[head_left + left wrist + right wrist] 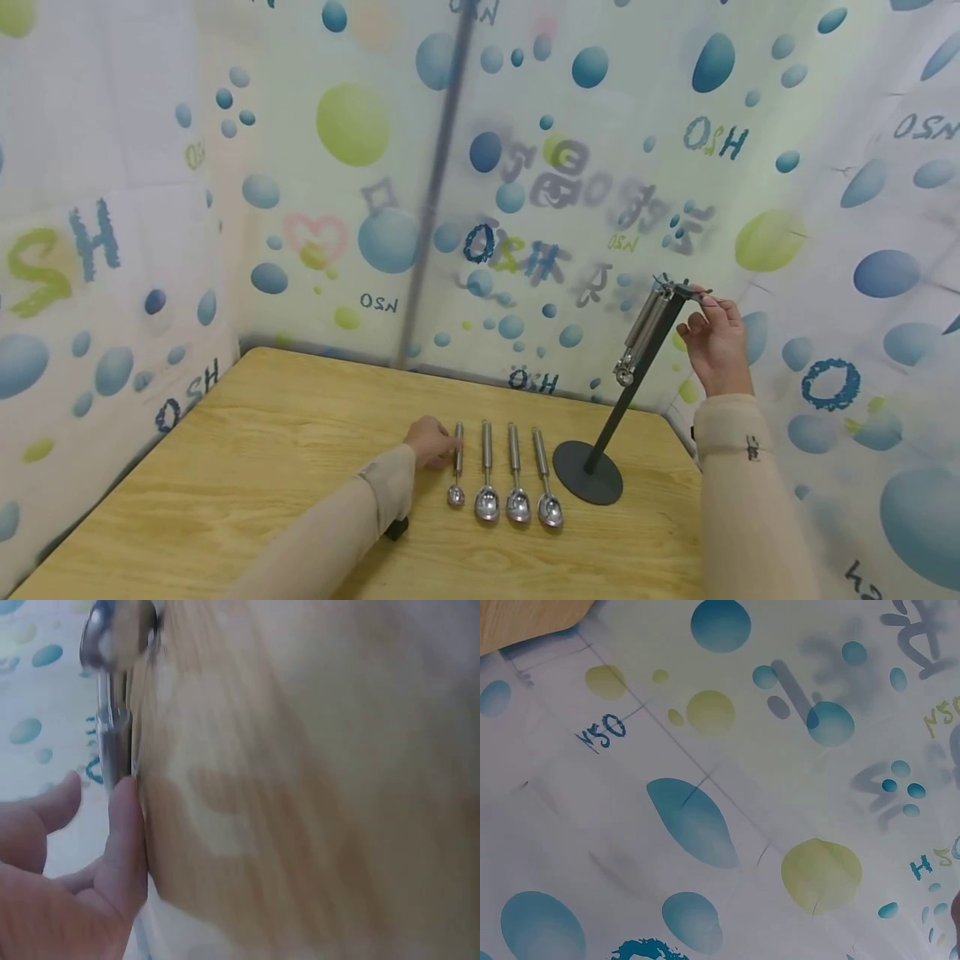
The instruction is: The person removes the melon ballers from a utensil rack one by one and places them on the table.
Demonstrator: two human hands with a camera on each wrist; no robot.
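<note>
My left hand (433, 442) is at the handle of the small metal scoop (456, 496), leftmost in a row on the table. In the left wrist view, one fingertip meets the handle (115, 750) while another finger stands apart from it. My right hand (717, 343) pinches a thin arm at the top of a dark grey hanging stand (619, 408). On the stand's left side, several metal utensils (643, 333) hang by their handles. The right wrist view catches only a sliver of skin at its right edge.
Three larger metal scoops (487, 503) lie parallel, right of the small one, bowls toward me. The stand's round base (577, 479) rests near the table's right side. Printed curtains (352, 200) surround the wooden table (300, 425). A small black object (397, 529) shows beside the left sleeve.
</note>
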